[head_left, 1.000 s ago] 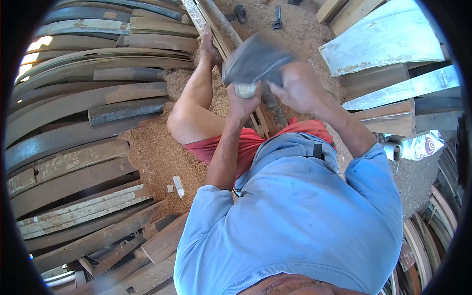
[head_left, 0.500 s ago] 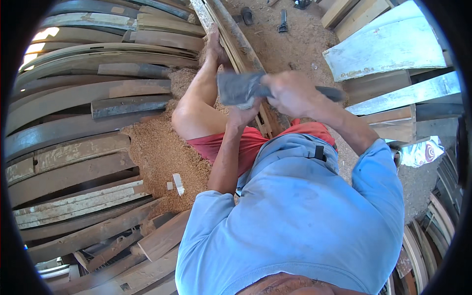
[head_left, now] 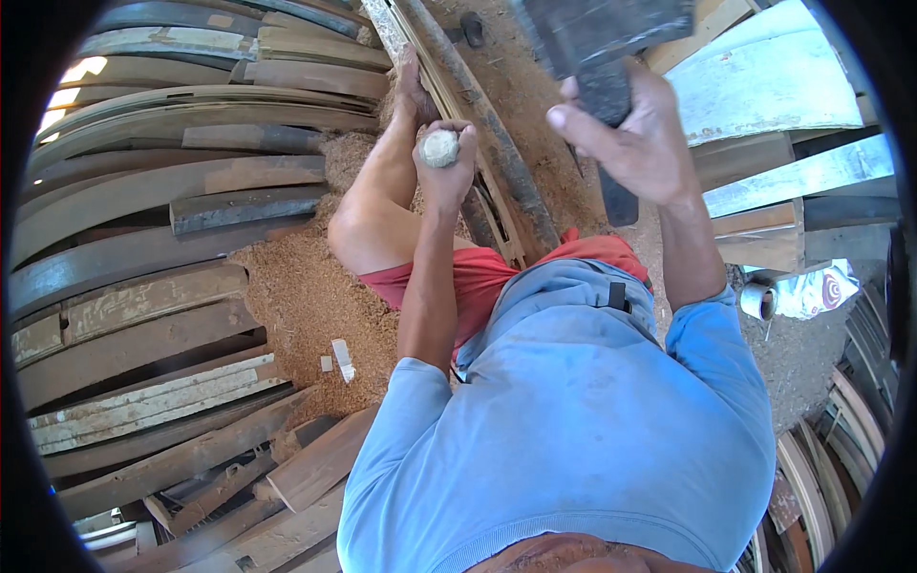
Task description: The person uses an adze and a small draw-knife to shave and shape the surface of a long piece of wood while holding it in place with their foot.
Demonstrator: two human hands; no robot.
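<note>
- Mallet, dark, upper right of centre, head cut by the top edge; right hand closed around its handle, thumb sticking out left. Head well apart from the other tool.
- Stacked boards fill the left side of the frame, ends toward the middle.
- Blue shirt, lower centre, on the person; red shorts above it.
- Pale painted board, upper right, leaning over other wood.
- Long timber, top centre, slanting down to mid-frame.
- Sawdust, left of centre, heaped beside the boards.
- Bare foot, top centre, just beside the timber.
- Left hand, upper centre, fist tight around a round handle; pale end faces up, rest hidden.
- White scrap, left of centre, lying on the sawdust.
</note>
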